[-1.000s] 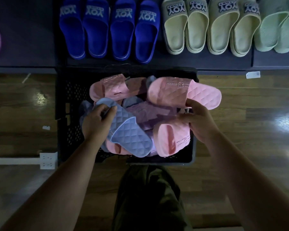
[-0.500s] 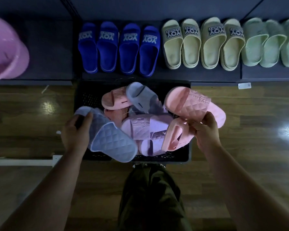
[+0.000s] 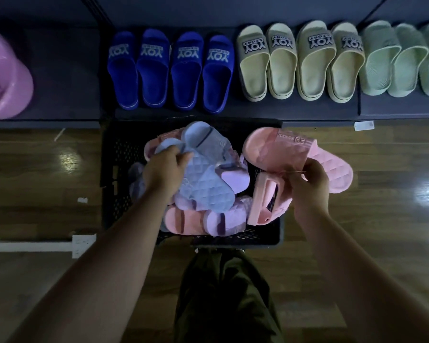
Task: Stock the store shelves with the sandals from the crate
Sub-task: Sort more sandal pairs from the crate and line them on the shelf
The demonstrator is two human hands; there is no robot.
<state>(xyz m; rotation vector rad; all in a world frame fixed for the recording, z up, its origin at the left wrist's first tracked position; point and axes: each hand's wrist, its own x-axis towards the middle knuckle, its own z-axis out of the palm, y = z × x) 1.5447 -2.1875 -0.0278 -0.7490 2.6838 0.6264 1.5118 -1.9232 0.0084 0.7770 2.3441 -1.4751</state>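
wooden floor [image 3: 35, 174] before a dark shelf [image 3: 65, 70]. black crate [image 3: 114, 154] heaped with sandals [image 3: 181, 221]; left hand [image 3: 164, 167] grips a pale blue sandal [image 3: 203, 194] atop them, right hand [image 3: 310, 179] pinches a pink sandal [image 3: 278, 149] above its rim.

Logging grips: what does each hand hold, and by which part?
The left hand grips the blue sandal at its end; the right hand pinches the pink sandal by its side edge.

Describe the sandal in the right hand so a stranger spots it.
Find the black crate on the floor before the shelf. At its right edge the right hand grips a pink quilted sandal. Only this one juts past the crate's wall.
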